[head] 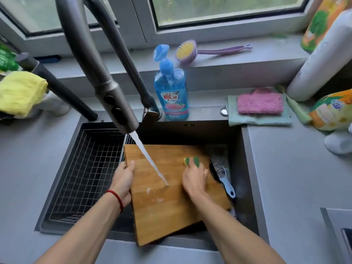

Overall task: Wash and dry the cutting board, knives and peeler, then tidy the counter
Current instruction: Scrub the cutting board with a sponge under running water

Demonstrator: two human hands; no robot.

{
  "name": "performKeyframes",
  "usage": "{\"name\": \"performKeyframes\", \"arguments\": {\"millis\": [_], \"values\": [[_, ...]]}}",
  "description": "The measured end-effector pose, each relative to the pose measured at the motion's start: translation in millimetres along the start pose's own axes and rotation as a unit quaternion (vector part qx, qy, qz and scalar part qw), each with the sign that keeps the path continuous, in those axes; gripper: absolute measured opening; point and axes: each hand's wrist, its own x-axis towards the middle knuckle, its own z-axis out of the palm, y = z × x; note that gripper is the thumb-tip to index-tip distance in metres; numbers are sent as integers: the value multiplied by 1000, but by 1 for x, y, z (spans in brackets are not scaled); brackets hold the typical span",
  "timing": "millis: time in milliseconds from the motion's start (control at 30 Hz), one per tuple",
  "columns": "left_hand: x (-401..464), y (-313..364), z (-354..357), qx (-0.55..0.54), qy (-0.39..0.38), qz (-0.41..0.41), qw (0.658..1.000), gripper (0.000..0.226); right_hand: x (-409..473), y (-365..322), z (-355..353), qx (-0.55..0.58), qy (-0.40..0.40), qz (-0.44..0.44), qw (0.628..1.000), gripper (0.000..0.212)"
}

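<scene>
Early days: cutting board [162,202] tilted in the sink [245,168], left hand [123,176] clamping its left edge, right hand [194,178] wrapped round a sponge [191,161]. Peeler [227,183] waits right; drying looks untouched.

The cutting board [163,189] hides the sink [245,168] floor and most of a dark-handled knife [214,171] at its right edge, while the sponge [191,161] is blurred.

A blue soap bottle [172,94] is standing behind the sink, a purple brush [192,50] is lying on the sill, and a pink cloth [260,103] is resting on a green one [261,119].
</scene>
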Motion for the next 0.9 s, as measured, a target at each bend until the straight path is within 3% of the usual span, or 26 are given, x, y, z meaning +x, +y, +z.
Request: {"name": "performKeyframes", "arguments": {"millis": [133, 200, 433, 533, 667, 767, 833, 900], "values": [[-3, -1, -1, -14, 15, -6, 1000, 35, -30, -68, 38, 49, -49, -176, 982, 48], [-3, -3, -3, -18, 28, -2, 999, 35, -6, -80, 39, 51, -53, -200, 977, 48], [2, -5, -3, 19, 55, -5, 998, 34, 96, 2, -26, -46, -55, 43, 996, 53], [2, -4, -2, 19, 65, -4, 998, 33, 51, -12, 1, -12, -48, -24, 998, 70], [3, -7, -2, 20, 85, 3, 996, 30, 32, -27, 27, 48, -47, -156, 986, 67], [4, -9, -5, 23, 85, 5, 996, 30, 91, -3, 5, -13, -29, -68, 997, 55], [6, -10, -5, 22, 83, 9, 996, 28, 122, 21, -14, -32, -48, 1, 998, 58], [8, -9, -3, 21, 80, 13, 996, 28, 131, 34, -24, -44, -68, 8, 997, 64]]}}
